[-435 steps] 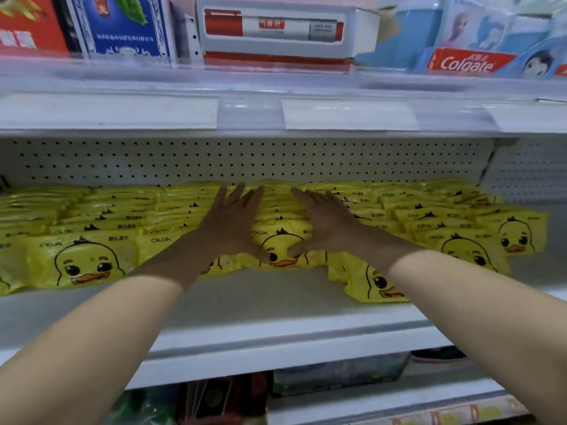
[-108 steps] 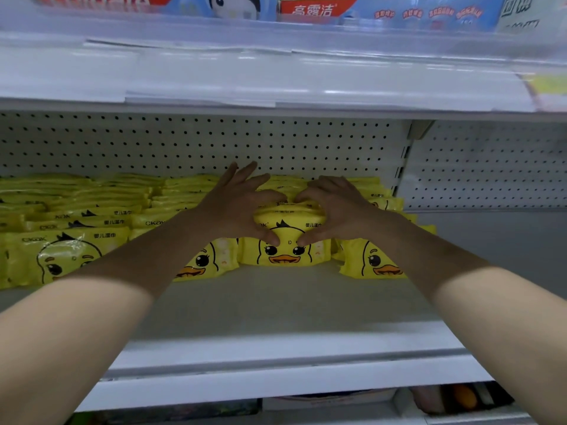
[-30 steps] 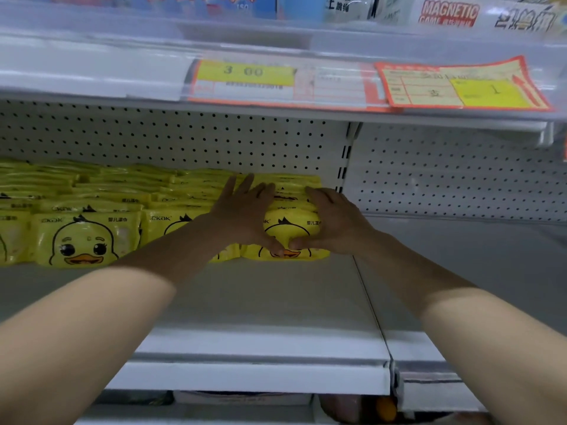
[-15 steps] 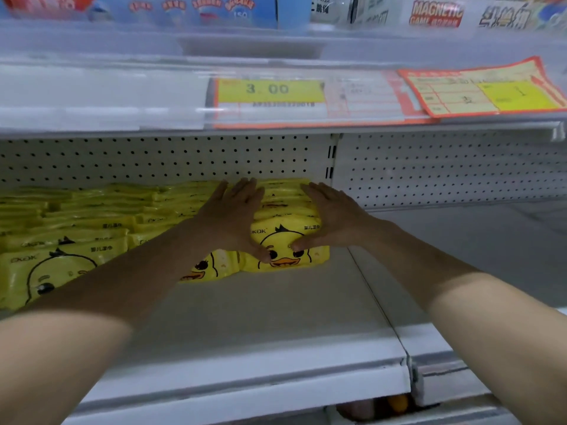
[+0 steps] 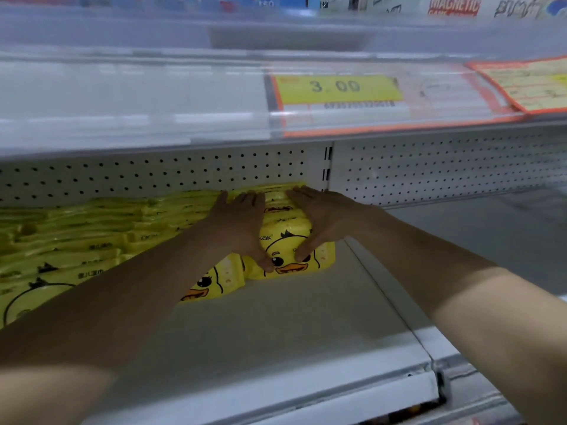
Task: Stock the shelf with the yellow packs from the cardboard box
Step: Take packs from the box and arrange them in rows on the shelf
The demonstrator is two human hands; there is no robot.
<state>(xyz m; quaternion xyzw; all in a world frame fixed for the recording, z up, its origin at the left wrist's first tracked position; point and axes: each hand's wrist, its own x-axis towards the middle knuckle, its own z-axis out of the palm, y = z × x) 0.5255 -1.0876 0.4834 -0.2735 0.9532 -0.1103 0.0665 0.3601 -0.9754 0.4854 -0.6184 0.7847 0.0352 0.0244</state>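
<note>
Little has moved: left hand (image 5: 242, 222) and right hand (image 5: 322, 219) stay flat, each grip spread, on the packs (image 5: 287, 239) mid-frame on the shelf (image 5: 276, 332). Soft, light, slick film (I judge): hold by the sides.

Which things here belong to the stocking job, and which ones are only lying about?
Job: yellow packs, shelf, left hand, right hand.
Lying about: price tag, orange label, Magnetic box.
</note>
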